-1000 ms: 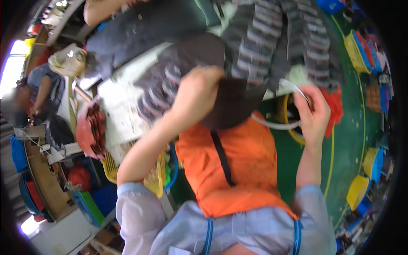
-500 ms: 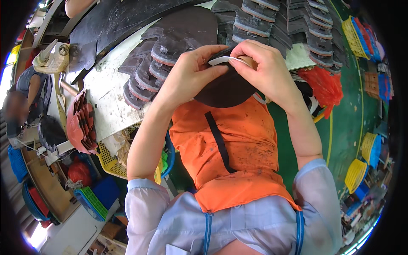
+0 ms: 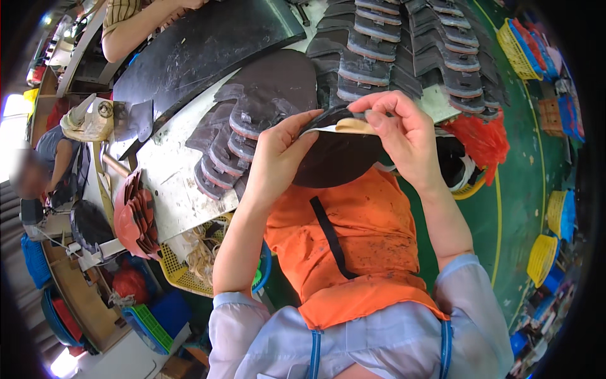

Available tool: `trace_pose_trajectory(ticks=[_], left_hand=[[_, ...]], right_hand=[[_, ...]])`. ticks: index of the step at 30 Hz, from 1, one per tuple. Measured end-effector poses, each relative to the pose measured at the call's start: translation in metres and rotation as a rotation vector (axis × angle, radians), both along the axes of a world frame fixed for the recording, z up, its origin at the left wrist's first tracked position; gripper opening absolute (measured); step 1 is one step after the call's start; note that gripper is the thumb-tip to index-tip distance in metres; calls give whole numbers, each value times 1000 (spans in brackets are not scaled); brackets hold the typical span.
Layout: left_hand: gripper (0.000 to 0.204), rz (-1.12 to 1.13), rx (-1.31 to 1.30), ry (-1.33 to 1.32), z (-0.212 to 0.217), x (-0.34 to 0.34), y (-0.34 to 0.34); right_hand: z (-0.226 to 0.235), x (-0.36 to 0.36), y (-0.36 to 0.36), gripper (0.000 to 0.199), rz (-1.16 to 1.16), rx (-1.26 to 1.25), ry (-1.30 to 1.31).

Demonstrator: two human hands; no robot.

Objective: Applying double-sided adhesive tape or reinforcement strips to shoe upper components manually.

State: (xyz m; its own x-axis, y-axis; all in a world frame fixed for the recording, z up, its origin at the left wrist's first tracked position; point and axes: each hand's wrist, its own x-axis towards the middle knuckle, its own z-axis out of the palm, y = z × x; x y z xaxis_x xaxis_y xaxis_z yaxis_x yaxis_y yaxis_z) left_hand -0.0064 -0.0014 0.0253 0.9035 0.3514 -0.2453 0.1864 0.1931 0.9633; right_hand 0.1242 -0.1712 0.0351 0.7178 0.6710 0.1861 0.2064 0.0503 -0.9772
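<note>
My left hand (image 3: 278, 155) and my right hand (image 3: 398, 129) both grip a dark rounded shoe-sole piece (image 3: 338, 161) held over my orange apron (image 3: 360, 246). A pale tan strip (image 3: 350, 125) lies along the piece's top edge, between my fingertips. Just beyond my hands, rows of dark sole pieces (image 3: 404, 44) are fanned out on the white worktable (image 3: 167, 180), and a shorter overlapping stack (image 3: 224, 148) sits by my left hand.
A large black sheet (image 3: 202, 50) lies across the table's far side, with another person's arm (image 3: 136, 31) above it. Reddish pieces (image 3: 136, 215) hang at the table's left edge. Yellow baskets (image 3: 546, 252) stand on the green floor at right. A seated person (image 3: 44, 170) is at far left.
My hands have come together from apart onto the dark piece. The view has tilted, so the table's sole stacks now fill the top.
</note>
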Motion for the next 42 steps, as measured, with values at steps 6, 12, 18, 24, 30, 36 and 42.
trace_pose_trajectory(ticks=[6, 12, 18, 24, 30, 36, 42], left_hand=[[37, 18, 83, -35, 1, -3, 4], [38, 12, 102, 9, 8, -6, 5], [40, 73, 50, 4, 3, -10, 5], [37, 70, 48, -15, 6, -7, 5], [36, 41, 107, -52, 3, -6, 4], [39, -51, 751, -279, 17, -16, -34], [48, 186, 1276, -625, -19, -5, -37]], right_hand=[[1, 2, 1, 25, 135, -243, -175], [-8, -3, 11, 16, 25, 102, 85], [8, 15, 4, 32, 158, -40, -171], [5, 16, 12, 23, -32, -361, -988], [-11, 14, 26, 22, -59, -438, -985], [4, 30, 23, 20, -217, -341, -677], [23, 51, 20, 29, 730, -523, -87]])
